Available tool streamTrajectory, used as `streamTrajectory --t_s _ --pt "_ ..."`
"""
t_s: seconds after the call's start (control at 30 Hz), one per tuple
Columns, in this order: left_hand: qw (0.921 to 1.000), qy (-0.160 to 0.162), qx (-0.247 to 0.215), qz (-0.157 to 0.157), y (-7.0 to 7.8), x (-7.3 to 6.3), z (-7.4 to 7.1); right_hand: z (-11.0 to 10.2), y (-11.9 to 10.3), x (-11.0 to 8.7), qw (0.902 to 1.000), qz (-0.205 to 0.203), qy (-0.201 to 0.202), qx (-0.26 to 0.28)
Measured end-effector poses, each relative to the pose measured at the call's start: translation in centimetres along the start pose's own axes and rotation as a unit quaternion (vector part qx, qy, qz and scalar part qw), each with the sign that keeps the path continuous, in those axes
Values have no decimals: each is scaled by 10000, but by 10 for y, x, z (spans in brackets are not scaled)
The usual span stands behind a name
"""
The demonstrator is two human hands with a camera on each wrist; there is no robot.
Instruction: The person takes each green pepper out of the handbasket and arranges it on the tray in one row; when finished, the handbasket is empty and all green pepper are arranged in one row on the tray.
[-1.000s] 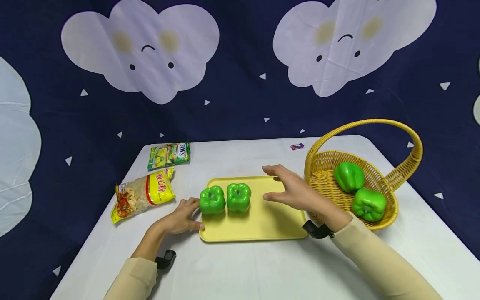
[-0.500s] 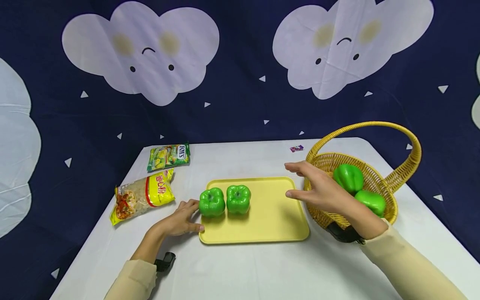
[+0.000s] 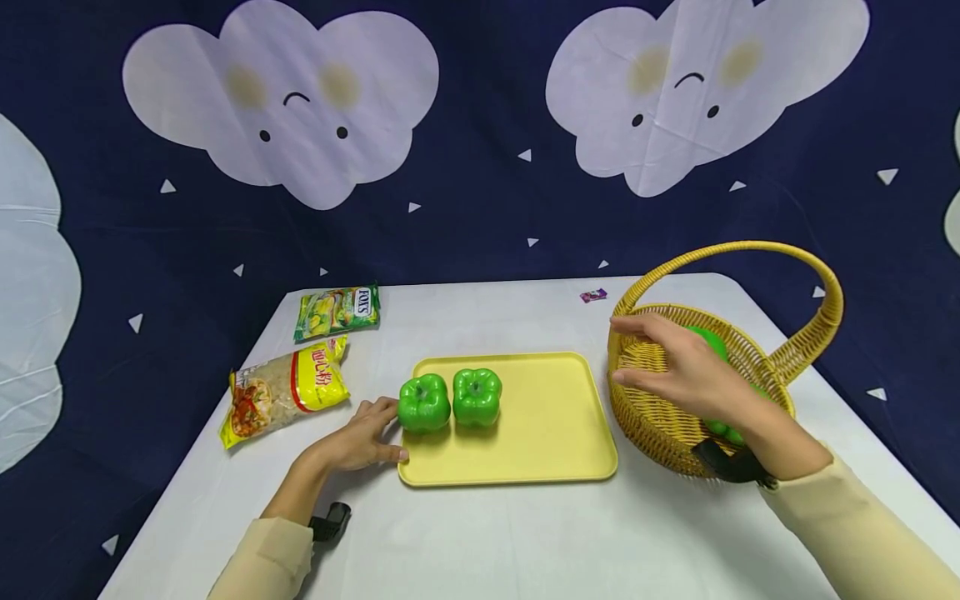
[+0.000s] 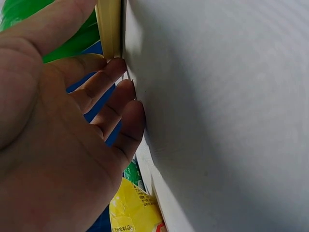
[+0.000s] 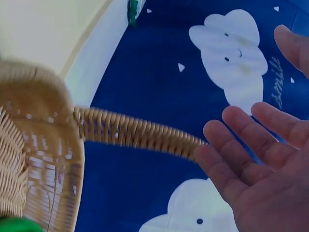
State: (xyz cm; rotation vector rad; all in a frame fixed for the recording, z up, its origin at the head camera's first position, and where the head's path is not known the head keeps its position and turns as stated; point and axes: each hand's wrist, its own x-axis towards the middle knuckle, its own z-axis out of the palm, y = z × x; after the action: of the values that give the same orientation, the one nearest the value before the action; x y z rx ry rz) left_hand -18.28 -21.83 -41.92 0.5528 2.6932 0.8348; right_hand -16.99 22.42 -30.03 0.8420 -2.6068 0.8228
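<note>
Two green bell peppers (image 3: 424, 403) (image 3: 477, 397) stand side by side at the left end of a yellow tray (image 3: 551, 425). My left hand (image 3: 360, 437) rests at the tray's left edge, thumb on the rim, fingers beside the nearer pepper; in the left wrist view the fingertips touch the table by the tray's side. Over the yellow wicker basket (image 3: 652, 437) hovers my right hand (image 3: 686, 367), thumb and fingers apart and holding nothing. Behind that hand and forearm, more green bell peppers (image 3: 708, 340) in the basket are mostly hidden.
A bag of noodles (image 3: 288, 390) lies left of the tray, with a green FOX'S candy bag (image 3: 337, 312) behind it. One small purple wrapped candy (image 3: 593, 295) is near the back edge. The basket's tall handle (image 3: 750, 247) arches over its opening.
My right hand has moved right, from above the tray's right part to over the basket, and now covers most of the peppers there. The left hand stays put at the tray edge.
</note>
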Motion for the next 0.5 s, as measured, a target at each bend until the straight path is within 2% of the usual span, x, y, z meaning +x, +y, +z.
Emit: streamTrajectory --t_s 0.33,0.5 --pt "10000 -8 -17 -31 1 0 -1 -15 20 -5 9989 394 36 -251" --pt "10000 11 -4 -18 1 0 0 -17 30 -3 9963 826 84 -215"
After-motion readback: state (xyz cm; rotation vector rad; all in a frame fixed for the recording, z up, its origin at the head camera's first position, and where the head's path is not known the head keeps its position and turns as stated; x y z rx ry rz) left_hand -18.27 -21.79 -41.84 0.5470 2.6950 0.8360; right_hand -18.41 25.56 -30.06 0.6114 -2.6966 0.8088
